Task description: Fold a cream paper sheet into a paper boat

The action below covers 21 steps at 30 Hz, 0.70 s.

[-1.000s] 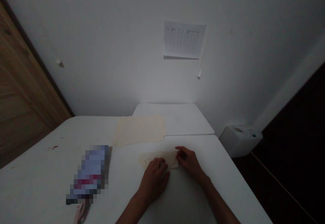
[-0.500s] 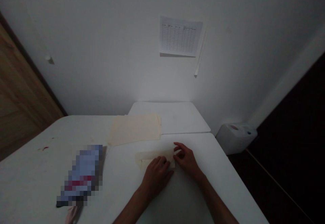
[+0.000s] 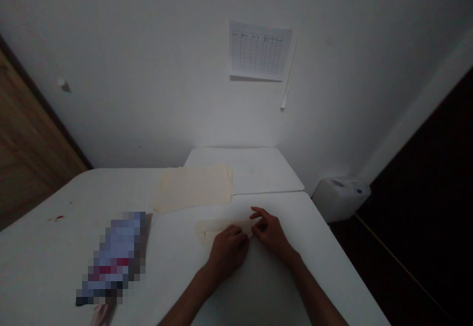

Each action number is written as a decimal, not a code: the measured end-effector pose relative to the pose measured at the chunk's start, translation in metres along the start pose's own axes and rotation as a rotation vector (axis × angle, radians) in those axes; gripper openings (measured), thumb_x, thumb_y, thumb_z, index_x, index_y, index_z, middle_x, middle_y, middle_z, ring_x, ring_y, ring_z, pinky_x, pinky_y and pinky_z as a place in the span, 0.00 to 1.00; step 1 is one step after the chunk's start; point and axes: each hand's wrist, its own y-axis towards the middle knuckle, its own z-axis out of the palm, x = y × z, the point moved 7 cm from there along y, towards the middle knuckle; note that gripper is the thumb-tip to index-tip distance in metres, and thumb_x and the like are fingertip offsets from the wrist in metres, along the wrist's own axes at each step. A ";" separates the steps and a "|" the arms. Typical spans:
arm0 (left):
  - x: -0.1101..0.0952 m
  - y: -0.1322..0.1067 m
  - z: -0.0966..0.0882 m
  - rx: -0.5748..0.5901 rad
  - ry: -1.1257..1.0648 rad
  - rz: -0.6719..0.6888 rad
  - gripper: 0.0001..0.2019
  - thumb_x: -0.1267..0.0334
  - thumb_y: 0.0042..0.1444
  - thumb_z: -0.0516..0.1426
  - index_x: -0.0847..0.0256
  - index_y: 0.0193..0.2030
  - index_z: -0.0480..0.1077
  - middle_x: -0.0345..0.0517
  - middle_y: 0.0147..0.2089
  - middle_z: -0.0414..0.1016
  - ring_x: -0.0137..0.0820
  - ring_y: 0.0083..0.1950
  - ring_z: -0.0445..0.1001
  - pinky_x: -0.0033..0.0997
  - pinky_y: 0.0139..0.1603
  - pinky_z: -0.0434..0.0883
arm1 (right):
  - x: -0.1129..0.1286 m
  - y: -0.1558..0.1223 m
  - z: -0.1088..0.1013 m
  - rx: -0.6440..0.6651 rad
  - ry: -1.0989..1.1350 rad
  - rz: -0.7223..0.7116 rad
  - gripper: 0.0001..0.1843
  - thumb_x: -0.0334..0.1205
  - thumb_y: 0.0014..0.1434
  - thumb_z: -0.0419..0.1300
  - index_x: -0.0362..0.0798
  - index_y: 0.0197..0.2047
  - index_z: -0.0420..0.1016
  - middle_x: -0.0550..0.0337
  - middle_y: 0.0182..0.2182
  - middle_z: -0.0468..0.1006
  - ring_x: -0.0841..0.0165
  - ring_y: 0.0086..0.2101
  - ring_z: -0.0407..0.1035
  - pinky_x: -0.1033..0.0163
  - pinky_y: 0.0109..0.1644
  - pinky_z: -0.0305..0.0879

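Note:
A narrow, folded cream sheet (image 3: 210,225), thin like paper or cloth, lies on the white table (image 3: 177,272) in front of me. My left hand (image 3: 229,251) rests over its middle and right part, fingers curled down onto it and hiding much of it. At the sheet's right end, my right hand (image 3: 272,235) pinches the edge between thumb and forefinger, while its other fingers stay raised and bent. The two hands are close together, with the fingertips nearly meeting.
Flat cream sheets (image 3: 194,187) lie further back on the table. A pixelated blue-and-red item (image 3: 114,254) sits to the left. Beyond the right table edge stands a white plastic canister (image 3: 338,200). A printed chart (image 3: 258,52) hangs on the wall.
My left thumb and fingers have drawn together at the sheet's right part, closer to my right fingertips. The right hand has barely moved. The view has shifted slightly.

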 end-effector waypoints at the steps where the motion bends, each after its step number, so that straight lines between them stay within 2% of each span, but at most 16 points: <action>1: 0.003 0.001 -0.001 -0.009 -0.049 -0.037 0.07 0.69 0.56 0.54 0.59 0.30 0.72 0.44 0.33 0.71 0.32 0.37 0.70 0.29 0.38 0.67 | 0.000 -0.001 -0.002 -0.016 -0.018 -0.009 0.29 0.29 0.50 0.57 0.51 0.57 0.64 0.59 0.42 0.76 0.74 0.27 0.71 0.66 0.33 0.72; 4: 0.011 0.003 -0.003 -0.035 -0.150 -0.112 0.07 0.69 0.56 0.54 0.60 0.30 0.72 0.44 0.33 0.72 0.31 0.36 0.71 0.28 0.38 0.67 | 0.001 -0.003 -0.010 -0.088 -0.078 -0.026 0.26 0.30 0.51 0.56 0.50 0.55 0.67 0.59 0.41 0.77 0.73 0.29 0.71 0.64 0.37 0.72; 8: 0.016 0.005 -0.005 -0.033 -0.170 -0.162 0.08 0.69 0.56 0.53 0.61 0.28 0.71 0.44 0.31 0.71 0.31 0.33 0.71 0.27 0.35 0.66 | 0.006 -0.006 -0.018 -0.177 -0.142 -0.041 0.22 0.31 0.54 0.55 0.49 0.52 0.69 0.58 0.39 0.77 0.72 0.28 0.70 0.63 0.37 0.70; 12: 0.019 0.006 -0.005 -0.023 -0.187 -0.192 0.08 0.70 0.55 0.53 0.61 0.27 0.71 0.43 0.31 0.70 0.29 0.31 0.70 0.26 0.33 0.65 | 0.013 -0.011 -0.019 -0.209 -0.193 -0.080 0.17 0.32 0.56 0.54 0.48 0.50 0.70 0.57 0.38 0.76 0.70 0.29 0.69 0.63 0.38 0.69; 14: 0.019 0.007 -0.004 -0.029 -0.192 -0.192 0.08 0.70 0.54 0.53 0.62 0.27 0.71 0.43 0.31 0.70 0.28 0.31 0.70 0.26 0.34 0.65 | 0.017 -0.015 -0.016 -0.185 -0.229 -0.101 0.15 0.31 0.57 0.54 0.48 0.47 0.72 0.57 0.37 0.75 0.70 0.31 0.69 0.63 0.39 0.68; 17: 0.019 0.007 -0.003 -0.042 -0.195 -0.192 0.08 0.70 0.54 0.53 0.62 0.27 0.71 0.43 0.31 0.69 0.29 0.31 0.70 0.26 0.34 0.64 | 0.023 -0.025 -0.008 -0.080 -0.358 -0.140 0.13 0.29 0.58 0.54 0.49 0.44 0.74 0.57 0.37 0.74 0.68 0.36 0.69 0.63 0.43 0.67; 21: 0.021 0.006 0.000 -0.057 -0.205 -0.203 0.08 0.70 0.54 0.54 0.62 0.26 0.70 0.42 0.30 0.68 0.28 0.31 0.69 0.26 0.34 0.64 | 0.032 -0.037 0.004 0.088 -0.599 -0.190 0.15 0.28 0.58 0.55 0.52 0.47 0.75 0.56 0.39 0.73 0.65 0.41 0.66 0.61 0.47 0.64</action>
